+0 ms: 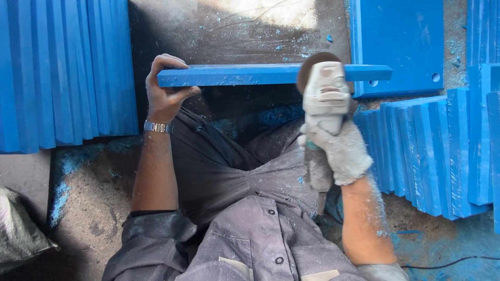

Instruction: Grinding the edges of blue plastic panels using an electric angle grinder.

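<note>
Head view: two hands, left hand (165,93) gripping one blue board (250,75), right hand (341,151) one grinder (325,96)

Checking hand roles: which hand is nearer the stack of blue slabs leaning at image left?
Left. The left hand grips the end of the blue slab right beside that stack. The gloved right hand holds the angle grinder, far across.

The blue plastic board (250,74) is long, narrow and flat, held edge-on so that its thin face looks up at the camera; it lies level across the view, above the person's lap, its surface flecked with pale dust and shavings; the angle grinder (325,104) is grey-white and dust-coated, its round disc meeting the board's edge right of the middle, its body pointing down toward the person.
</note>
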